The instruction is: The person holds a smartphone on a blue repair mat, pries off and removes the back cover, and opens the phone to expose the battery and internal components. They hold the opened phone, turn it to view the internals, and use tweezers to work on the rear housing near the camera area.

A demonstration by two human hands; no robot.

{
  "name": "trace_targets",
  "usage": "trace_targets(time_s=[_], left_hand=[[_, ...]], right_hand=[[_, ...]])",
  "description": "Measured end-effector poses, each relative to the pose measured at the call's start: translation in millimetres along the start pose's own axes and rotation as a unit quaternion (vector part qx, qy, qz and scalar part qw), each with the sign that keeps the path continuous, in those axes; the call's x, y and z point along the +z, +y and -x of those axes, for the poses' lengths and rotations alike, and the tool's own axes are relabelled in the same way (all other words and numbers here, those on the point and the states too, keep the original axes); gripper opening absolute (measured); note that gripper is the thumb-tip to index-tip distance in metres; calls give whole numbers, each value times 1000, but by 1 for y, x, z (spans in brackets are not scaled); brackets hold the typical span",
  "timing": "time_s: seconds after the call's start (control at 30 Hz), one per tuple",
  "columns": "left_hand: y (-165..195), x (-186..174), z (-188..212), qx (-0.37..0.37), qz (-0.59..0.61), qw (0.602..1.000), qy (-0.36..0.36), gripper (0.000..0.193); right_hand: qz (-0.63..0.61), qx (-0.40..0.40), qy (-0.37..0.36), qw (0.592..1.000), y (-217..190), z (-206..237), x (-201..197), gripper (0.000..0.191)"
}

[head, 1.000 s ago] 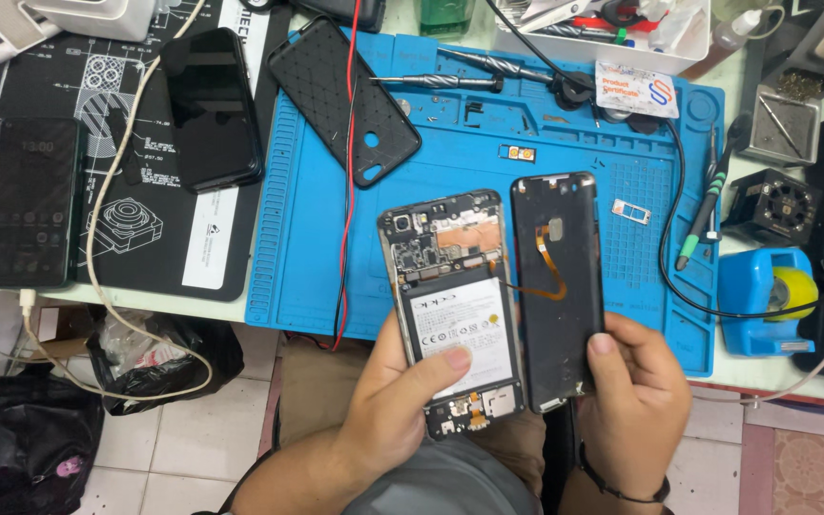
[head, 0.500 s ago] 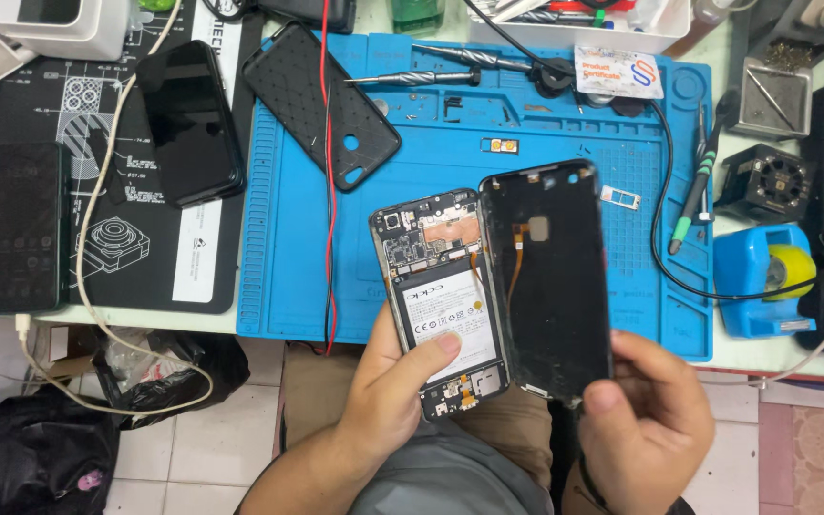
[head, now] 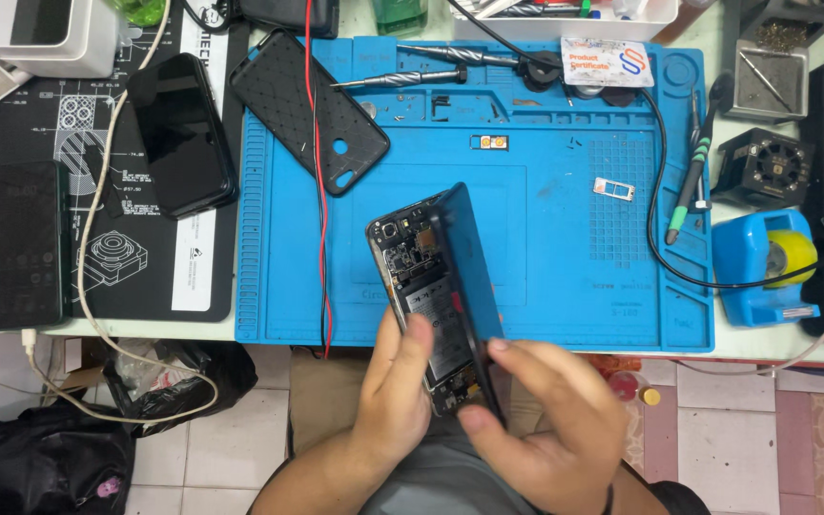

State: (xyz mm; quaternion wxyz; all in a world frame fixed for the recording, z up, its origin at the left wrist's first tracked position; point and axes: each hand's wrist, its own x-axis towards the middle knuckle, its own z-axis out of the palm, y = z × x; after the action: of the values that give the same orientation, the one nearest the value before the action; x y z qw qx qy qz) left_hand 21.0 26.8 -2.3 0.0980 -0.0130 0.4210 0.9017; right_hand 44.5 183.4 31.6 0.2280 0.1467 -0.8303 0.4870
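Below, the left hand (head: 395, 401) clamps the opened phone (head: 422, 296); the right hand (head: 550, 429) pinches its glossy black cover (head: 469, 267) above the blue mat (head: 565, 248).

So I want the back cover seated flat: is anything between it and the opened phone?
Nothing loose shows between the back cover and phone. The left hand thumb lies on the battery under the cover; the right hand grips the cover's lower edge.

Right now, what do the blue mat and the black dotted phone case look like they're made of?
The blue mat looks like soft silicone or rubber: matte, with moulded ridges and small trays. The black dotted phone case seems to be flexible rubbery plastic, matte, with a dimpled texture and cut-outs. Neither can be told for certain from a picture.
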Motion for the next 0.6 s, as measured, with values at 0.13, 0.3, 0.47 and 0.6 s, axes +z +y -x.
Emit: trace_targets(time_s=[0.13,0.3,0.47,0.6], left_hand=[[-1,1,2,10,19,999,-35,65],[0,0,2,-29,50,997,-47,70],[0,0,3,-28,61,997,-44,64],[1,-1,6,-28,50,997,-47,61]], right_hand=[[52,-30,5,998,-8,-6,13,52],[73,-59,2,996,-7,-8,18,51],[91,-63,-10,994,-5,-7,18,51],[100,-33,-16,994,-5,-7,19,59]])
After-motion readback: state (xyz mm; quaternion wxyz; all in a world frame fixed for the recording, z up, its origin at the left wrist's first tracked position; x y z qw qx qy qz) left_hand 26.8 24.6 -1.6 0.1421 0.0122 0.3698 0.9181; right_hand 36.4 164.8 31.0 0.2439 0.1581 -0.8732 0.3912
